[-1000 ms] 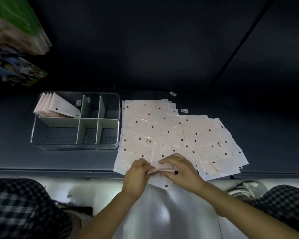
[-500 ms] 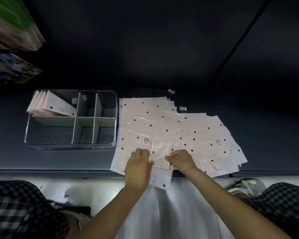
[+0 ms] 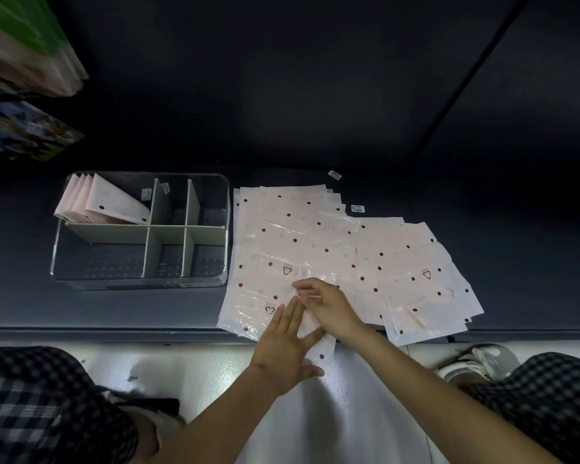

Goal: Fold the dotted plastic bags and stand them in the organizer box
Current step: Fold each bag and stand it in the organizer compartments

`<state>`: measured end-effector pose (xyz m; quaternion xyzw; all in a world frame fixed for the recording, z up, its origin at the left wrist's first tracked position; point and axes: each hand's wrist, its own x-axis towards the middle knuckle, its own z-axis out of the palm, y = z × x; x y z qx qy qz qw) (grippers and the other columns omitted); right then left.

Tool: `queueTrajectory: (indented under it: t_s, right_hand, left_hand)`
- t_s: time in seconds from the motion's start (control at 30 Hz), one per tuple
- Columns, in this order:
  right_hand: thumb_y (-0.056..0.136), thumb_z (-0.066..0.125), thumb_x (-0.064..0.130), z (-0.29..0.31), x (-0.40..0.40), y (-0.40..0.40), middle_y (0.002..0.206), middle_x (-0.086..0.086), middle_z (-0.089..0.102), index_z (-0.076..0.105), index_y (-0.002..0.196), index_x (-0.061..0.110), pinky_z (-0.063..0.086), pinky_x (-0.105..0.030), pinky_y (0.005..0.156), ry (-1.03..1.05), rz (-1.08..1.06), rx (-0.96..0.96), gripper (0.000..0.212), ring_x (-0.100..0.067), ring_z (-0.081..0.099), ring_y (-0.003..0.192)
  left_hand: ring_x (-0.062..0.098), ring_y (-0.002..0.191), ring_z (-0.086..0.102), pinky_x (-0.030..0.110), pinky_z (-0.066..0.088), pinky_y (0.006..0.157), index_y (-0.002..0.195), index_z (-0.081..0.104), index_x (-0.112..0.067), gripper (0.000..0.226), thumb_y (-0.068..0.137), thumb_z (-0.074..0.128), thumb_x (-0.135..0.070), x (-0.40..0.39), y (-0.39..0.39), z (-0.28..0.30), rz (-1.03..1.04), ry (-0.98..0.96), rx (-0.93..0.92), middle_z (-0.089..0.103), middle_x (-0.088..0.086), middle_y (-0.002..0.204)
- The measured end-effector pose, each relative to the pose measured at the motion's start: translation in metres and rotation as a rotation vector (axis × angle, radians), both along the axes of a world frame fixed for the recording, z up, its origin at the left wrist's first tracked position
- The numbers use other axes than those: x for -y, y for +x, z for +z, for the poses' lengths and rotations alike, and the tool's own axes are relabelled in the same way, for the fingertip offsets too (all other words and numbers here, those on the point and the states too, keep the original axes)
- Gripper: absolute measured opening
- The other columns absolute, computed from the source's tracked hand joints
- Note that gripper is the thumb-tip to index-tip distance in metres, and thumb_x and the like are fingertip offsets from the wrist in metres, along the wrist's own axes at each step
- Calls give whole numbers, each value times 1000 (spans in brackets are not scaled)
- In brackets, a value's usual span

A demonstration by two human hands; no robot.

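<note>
Both hands are placed on one partly folded dotted bag (image 3: 310, 324) at the front edge of the desk (image 3: 114, 309). Flat pressure is applied by the left hand (image 3: 287, 343), its fingers straight and spread over the folded strip, with the thumb held out to the side. A fold of the same bag is pinched by the right hand (image 3: 329, 306), its fingers curled down onto the plastic just beyond the left fingertips. One dotted corner of the bag is seen hanging over the desk's front edge. Underneath and behind it, a left pile of flat bags (image 3: 282, 236) is spread, and a right pile of flat bags (image 3: 416, 279) is fanned out toward the right end of the desk. Left of the piles, the clear organizer box (image 3: 141, 281) is set on the desk, and several folded bags (image 3: 98, 202) are stood leaning in its rear left compartment.
</note>
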<state>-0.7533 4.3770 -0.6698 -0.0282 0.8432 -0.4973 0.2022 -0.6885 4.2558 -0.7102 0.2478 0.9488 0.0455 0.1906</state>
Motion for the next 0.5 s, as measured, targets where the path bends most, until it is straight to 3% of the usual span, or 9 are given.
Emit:
queueTrajectory:
  t_s: [0.1, 0.17, 0.3, 0.37, 0.43, 0.5]
  right_hand:
    - [93, 45, -8, -2, 3, -20, 122, -13, 62, 57, 123, 1, 45, -12, 89, -202, -117, 203, 34, -23, 58, 115]
    - [92, 47, -9, -1, 1, -31, 123, -19, 61, 53, 126, -2, 44, -19, 93, -256, -208, 224, 35, -29, 57, 117]
    - [88, 60, 6, -7, -9, -45, 124, -5, 59, 59, 123, 10, 36, -22, 98, 281, 27, -112, 35, -21, 48, 119]
    - [86, 65, 14, -9, -17, -49, 125, -4, 54, 58, 123, 14, 37, -28, 98, 493, 172, -189, 38, -22, 44, 118]
    - [86, 66, 19, -9, -20, -51, 124, -6, 49, 55, 122, 13, 39, -31, 97, 579, 222, -186, 38, -23, 45, 118]
    - [85, 67, 22, -7, -20, -54, 122, -9, 49, 52, 120, 11, 40, -31, 94, 591, 219, -143, 39, -23, 46, 115]
  left_hand:
    - [30, 131, -40, 40, -22, 112, 143, -18, -45, 79, 87, 31, -71, -1, 2, -2, 27, 30, -17, -42, 17, 140]
    - [29, 131, -41, 39, -21, 112, 143, -17, -47, 79, 85, 31, -73, -1, 3, -3, 45, 72, -15, -43, 14, 141]
    - [24, 136, -35, 37, -18, 115, 146, 4, -48, 72, 84, 30, -74, 0, 4, -2, 104, 193, 5, -35, 8, 148]
    - [21, 145, -18, 31, -12, 116, 142, 32, -44, 61, 87, 39, -67, -1, 3, 1, 219, 365, 17, -16, 4, 156]
    - [18, 144, 13, 19, 7, 114, 126, 58, -31, 42, 88, 57, -48, -4, 0, 7, 460, 609, 11, 18, 2, 156]
    - [18, 131, 36, 13, 25, 102, 117, 64, -21, 31, 87, 66, -27, -5, -6, 11, 728, 761, -15, 40, 2, 142]
